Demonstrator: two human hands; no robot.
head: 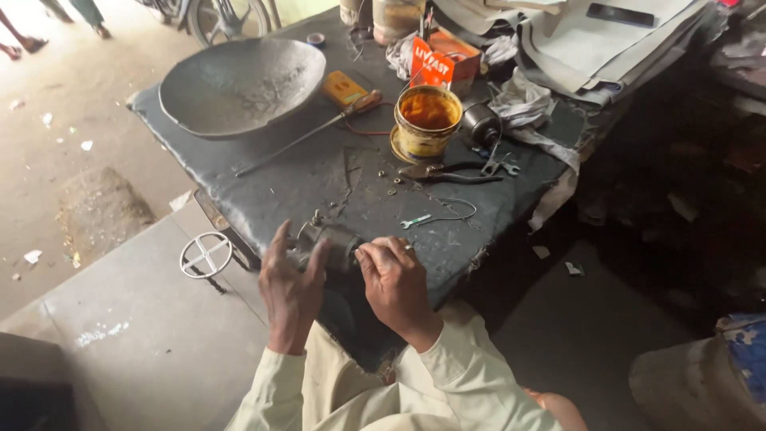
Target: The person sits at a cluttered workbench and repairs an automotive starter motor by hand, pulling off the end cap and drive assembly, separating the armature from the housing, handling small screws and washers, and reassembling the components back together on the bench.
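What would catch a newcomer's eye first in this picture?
Probably the open tin of orange paste standing mid-table, bright against the dark table. Next, the big dented metal bowl at the far left corner. Nearest the camera, the left hand and right hand both grip a small metal cylinder at the table's near edge.
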